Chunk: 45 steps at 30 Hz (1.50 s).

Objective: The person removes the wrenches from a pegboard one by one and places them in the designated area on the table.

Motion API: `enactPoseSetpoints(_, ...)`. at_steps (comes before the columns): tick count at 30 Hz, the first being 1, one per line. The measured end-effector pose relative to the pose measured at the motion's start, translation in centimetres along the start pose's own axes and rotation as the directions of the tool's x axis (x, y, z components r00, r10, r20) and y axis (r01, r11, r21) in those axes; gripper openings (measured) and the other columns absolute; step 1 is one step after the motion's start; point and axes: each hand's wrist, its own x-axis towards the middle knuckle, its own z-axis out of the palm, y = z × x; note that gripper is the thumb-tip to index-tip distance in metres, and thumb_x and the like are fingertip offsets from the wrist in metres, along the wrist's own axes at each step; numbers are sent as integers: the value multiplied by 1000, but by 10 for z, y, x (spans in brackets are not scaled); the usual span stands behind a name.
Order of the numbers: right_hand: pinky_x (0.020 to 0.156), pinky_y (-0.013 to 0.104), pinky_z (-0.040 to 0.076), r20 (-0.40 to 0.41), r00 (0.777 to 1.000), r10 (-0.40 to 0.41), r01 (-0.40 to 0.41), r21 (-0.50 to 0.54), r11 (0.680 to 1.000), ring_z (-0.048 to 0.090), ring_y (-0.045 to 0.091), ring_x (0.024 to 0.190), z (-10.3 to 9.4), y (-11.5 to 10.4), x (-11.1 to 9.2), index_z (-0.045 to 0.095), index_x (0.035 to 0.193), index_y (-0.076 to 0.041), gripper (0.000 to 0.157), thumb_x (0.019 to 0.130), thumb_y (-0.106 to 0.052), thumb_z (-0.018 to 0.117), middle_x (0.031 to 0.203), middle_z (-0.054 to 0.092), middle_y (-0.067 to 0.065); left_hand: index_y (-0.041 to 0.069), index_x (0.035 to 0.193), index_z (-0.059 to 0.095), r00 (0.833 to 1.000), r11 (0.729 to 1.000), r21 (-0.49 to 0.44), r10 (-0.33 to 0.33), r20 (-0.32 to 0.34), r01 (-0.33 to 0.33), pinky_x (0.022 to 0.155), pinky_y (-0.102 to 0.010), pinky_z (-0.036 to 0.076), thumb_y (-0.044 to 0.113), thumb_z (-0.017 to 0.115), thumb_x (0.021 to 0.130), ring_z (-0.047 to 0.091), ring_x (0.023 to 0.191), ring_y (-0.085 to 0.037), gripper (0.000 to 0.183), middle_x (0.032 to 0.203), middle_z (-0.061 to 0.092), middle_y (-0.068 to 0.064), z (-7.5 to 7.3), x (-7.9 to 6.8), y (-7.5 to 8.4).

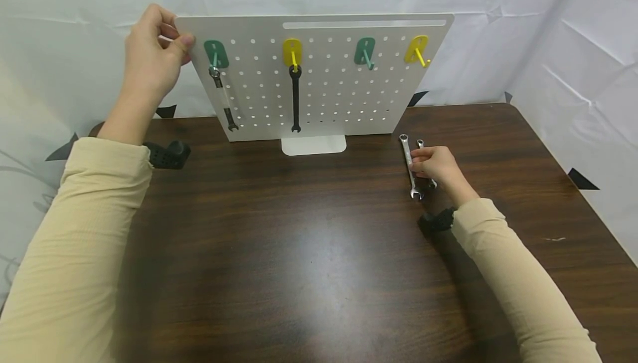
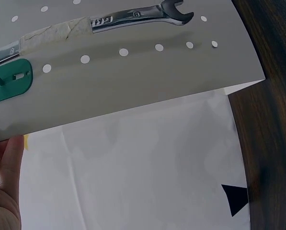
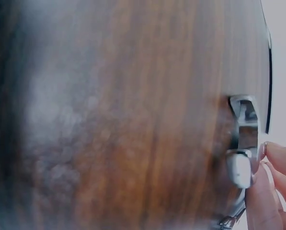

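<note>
My left hand [image 1: 155,64] grips the upper left corner of a grey metal pegboard [image 1: 259,97], thumb in front and fingers behind. On the far left green hook [image 1: 216,54] hangs a silver combination wrench [image 1: 226,100] with tape round its shank. A black combination wrench [image 1: 296,100] hangs from the yellow hook [image 1: 292,51] beside it. At the right of the table, my right hand [image 1: 437,164] pinches a silver combination wrench [image 1: 406,155] by its shank, its open end showing in the right wrist view. Another silver wrench [image 1: 421,143] lies beside it, partly hidden by the hand.
Another green hook [image 1: 365,52] and a yellow hook [image 1: 417,50] on the pegboard's right half carry nothing. The board stands on a white base plate [image 1: 314,146] at the back of the dark wooden table [image 1: 299,241]. White sheets [image 1: 563,75] enclose the back and sides.
</note>
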Motion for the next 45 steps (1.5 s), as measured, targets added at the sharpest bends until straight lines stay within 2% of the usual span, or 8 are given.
enactPoseSetpoints(3, 61, 5, 56, -1, 1000, 6, -6, -11, 1000, 54, -8, 61, 0, -1, 0, 46, 130, 17, 45, 89, 3, 59, 90, 64, 7, 21, 106, 51, 1000, 1000, -5, -3, 4, 3, 91, -14, 57, 24, 54, 96, 49, 78, 10, 11, 86, 42, 21, 0, -1, 1)
enactPoseSetpoints(9, 59, 4, 55, -2, 1000, 22, -22, -34, 999, 54, -9, 58, -2, -2, 1, 47, 129, 17, 44, 88, 3, 60, 73, 58, -9, 22, 105, 51, 1000, 1000, -10, 8, -1, -8, 91, -14, 57, 26, 54, 96, 49, 79, 10, 11, 87, 42, 21, 2, -2, 2)
enactPoseSetpoints(18, 58, 4, 54, -4, 1000, 16, -17, -58, 998, 53, -7, 59, -3, -3, 3, 49, 127, 16, 41, 88, 3, 58, 72, 58, -10, 7, 121, 53, 997, 997, 25, 69, -41, -68, 87, -12, 58, 26, 55, 95, 49, 78, 12, 32, 91, 47, 18, 5, -2, -2)
enactPoseSetpoints(23, 63, 6, 55, -41, 999, -6, 2, -98, 995, 53, -7, 63, -1, -6, 1, 52, 127, 13, 39, 91, -1, 55, 100, 65, 19, 5, 124, 52, 991, 992, 66, 109, -74, -104, 90, -14, 58, 26, 56, 95, 54, 86, 5, 35, 100, 55, 9, 8, -3, -4)
enactPoseSetpoints(27, 72, 12, 59, -75, 997, -36, 28, -110, 994, 54, -6, 68, 3, -15, -1, 53, 128, 9, 37, 94, -6, 52, 121, 58, 29, 6, 127, 51, 989, 989, 98, 121, -79, -114, 93, -17, 57, 23, 54, 96, 60, 104, -12, 35, 119, 60, -7, 9, -3, -3)
enactPoseSetpoints(31, 74, 12, 59, -74, 994, -79, 76, -40, 996, 56, -7, 72, 11, -27, -2, 53, 128, 8, 36, 95, -6, 51, 118, 61, 23, 10, 131, 50, 986, 984, 114, 146, -80, -136, 95, -20, 57, 19, 53, 98, 61, 112, -21, 35, 126, 59, -11, 8, -6, 0)
enactPoseSetpoints(37, 73, 9, 57, -53, 986, -156, 160, 85, 983, 58, -5, 76, 29, -53, -5, 54, 127, 8, 35, 94, -3, 52, 88, 60, -7, 9, 129, 52, 981, 980, 110, 175, -89, -165, 95, -22, 58, 15, 53, 98, 61, 112, -25, 32, 124, 61, -14, 7, -7, 1)
enactPoseSetpoints(45, 90, 22, 60, 1, 960, -281, 277, 163, 947, 60, 5, 92, 57, -91, -6, 52, 130, 5, 37, 95, -7, 55, 118, 59, 17, 9, 129, 52, 989, 988, 101, 122, -85, -113, 95, -20, 57, 16, 54, 97, 61, 108, -21, 33, 121, 59, -14, 6, -6, 1)
